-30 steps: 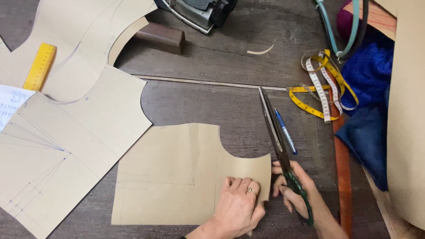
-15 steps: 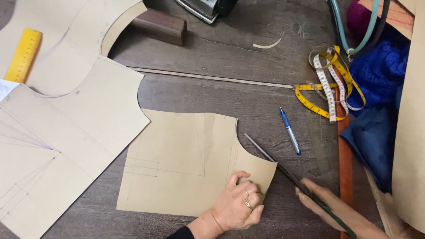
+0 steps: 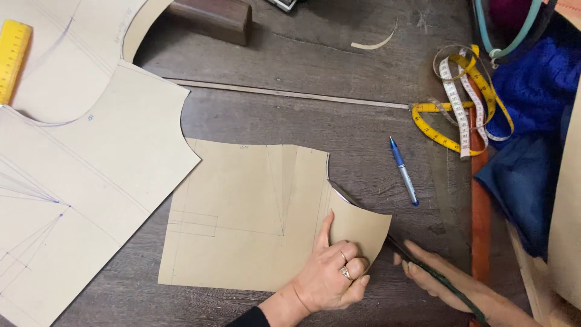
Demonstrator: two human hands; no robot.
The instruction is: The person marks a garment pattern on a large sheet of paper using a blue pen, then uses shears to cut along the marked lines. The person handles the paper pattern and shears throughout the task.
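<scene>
Cutting the brown paper pattern with scissors

Left hand (image 3: 330,275) fingers press flat on the paper pattern (image 3: 254,218) at worktop (image 3: 339,121) centre; right hand (image 3: 460,287) fingers grasp scissors (image 3: 417,263), blades entering from 4 o'clock. Recommended: hold paper flat, follow the line.

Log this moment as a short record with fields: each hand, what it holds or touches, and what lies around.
left hand: pressed flat on the brown paper pattern piece, near its right edge
right hand: grips the scissors by the handles
scissors: blades reach under the pattern piece's curved right flap; tips show at the cut edge
surface: dark wooden table
right of piece: blue pen, yellow and white tape measure, blue fabric
left of piece: larger paper pattern sheets, yellow ruler
</scene>
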